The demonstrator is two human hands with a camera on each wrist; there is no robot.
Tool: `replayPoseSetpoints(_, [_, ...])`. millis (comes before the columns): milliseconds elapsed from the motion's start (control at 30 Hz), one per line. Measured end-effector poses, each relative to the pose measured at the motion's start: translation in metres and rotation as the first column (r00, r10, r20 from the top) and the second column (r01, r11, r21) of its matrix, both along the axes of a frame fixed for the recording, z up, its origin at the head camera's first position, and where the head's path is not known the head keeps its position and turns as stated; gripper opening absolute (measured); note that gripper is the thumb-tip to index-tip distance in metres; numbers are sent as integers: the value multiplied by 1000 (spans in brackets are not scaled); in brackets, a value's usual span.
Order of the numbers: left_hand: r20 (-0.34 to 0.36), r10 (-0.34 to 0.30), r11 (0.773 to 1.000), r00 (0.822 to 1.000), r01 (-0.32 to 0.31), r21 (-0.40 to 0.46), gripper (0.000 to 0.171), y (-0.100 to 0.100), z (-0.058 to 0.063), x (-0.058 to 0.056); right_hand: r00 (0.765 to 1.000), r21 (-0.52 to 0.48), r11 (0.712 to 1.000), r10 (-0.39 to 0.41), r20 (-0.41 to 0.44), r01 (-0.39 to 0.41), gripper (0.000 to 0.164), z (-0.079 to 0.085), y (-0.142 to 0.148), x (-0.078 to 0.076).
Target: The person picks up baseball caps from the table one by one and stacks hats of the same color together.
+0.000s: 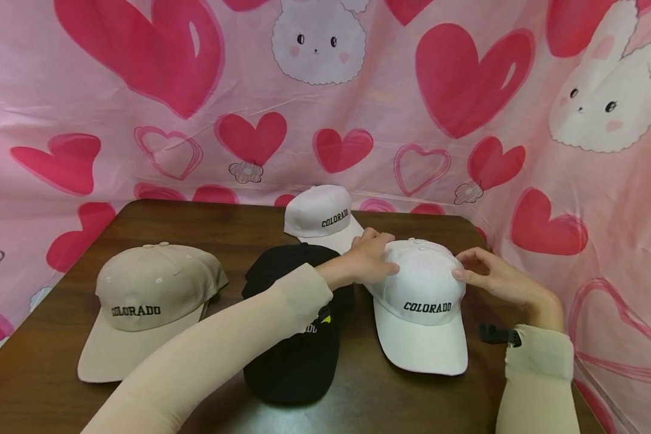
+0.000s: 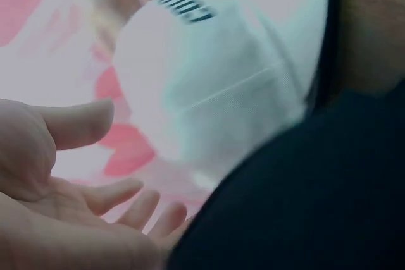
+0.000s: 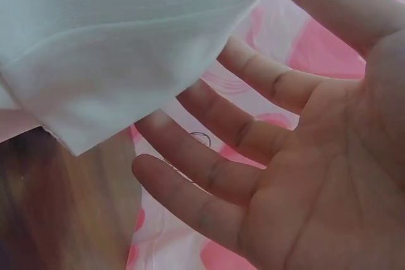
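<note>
A white baseball cap (image 1: 420,280) with COLORADO lettering stands on the right of the table, its brim toward me. My left hand (image 1: 364,258) reaches over the black cap (image 1: 290,367) to the white cap's left side, thumb near the crown. In the left wrist view that hand's fingers (image 2: 130,210) are spread and loosely bent, apart from the cap. On the cap's other side is my right hand (image 1: 496,282), thumb and fingertips right at the crown. The right wrist view shows its fingers (image 3: 215,175) extended beside the cap's lower edge.
A beige COLORADO cap (image 1: 152,286) sits on the left, partly behind my left sleeve (image 1: 217,349). Another white cap (image 1: 317,210) lies at the back of the brown table (image 1: 239,223). Behind hangs a pink heart-patterned cloth (image 1: 385,78), which also runs down the right side.
</note>
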State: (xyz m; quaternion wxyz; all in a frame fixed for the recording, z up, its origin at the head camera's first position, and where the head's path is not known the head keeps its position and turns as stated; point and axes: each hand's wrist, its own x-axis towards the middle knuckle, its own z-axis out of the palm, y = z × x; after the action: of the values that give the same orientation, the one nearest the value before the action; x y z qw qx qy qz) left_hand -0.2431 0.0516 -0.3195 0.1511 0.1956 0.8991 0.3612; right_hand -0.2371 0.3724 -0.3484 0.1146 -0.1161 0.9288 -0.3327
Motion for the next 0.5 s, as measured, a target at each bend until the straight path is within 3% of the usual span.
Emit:
replayPoseSetpoints(200, [-33, -59, 994, 998, 62, 89, 69, -48, 33, -9, 998, 0, 1000, -18, -54, 18, 61, 12, -2, 4])
replayPoseSetpoints(333, [11, -45, 982, 999, 42, 186, 70, -79, 49, -21, 991, -55, 998, -32, -130, 25, 54, 20, -7, 9])
replayPoseSetpoints(500, [42, 6, 959, 999, -18, 284, 66, -112, 58, -41, 970, -121, 992, -60, -236, 32, 51, 31, -19, 15])
